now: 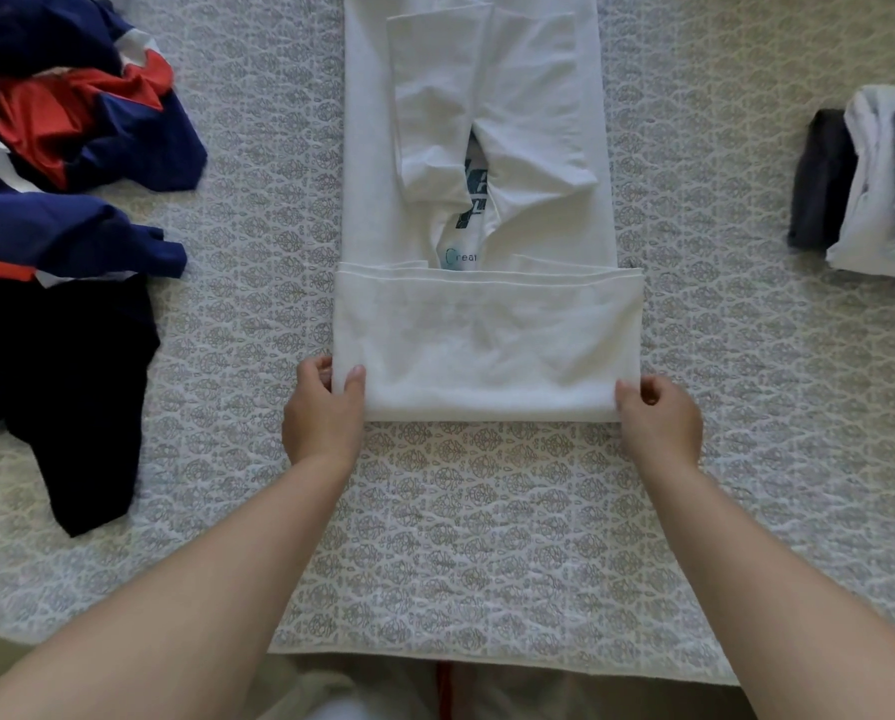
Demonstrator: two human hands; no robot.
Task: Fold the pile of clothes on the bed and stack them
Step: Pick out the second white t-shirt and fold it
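The bed [487, 511] carries the work: unfolded dark and red clothes [66, 148] lie at my left, and a small folded stack [871, 184] sits well apart at my right. The white shirt [487, 335] lies lengthwise at centre, sleeves laid inward, its near end already doubled over once. My left hand [323, 415] pinches the near left corner of that fold, thumb on top; my right hand [661, 418] pinches the near right corner likewise. To fold well, I judge both corners should lift together, travel level, and land square on the far section, edges aligned before release.
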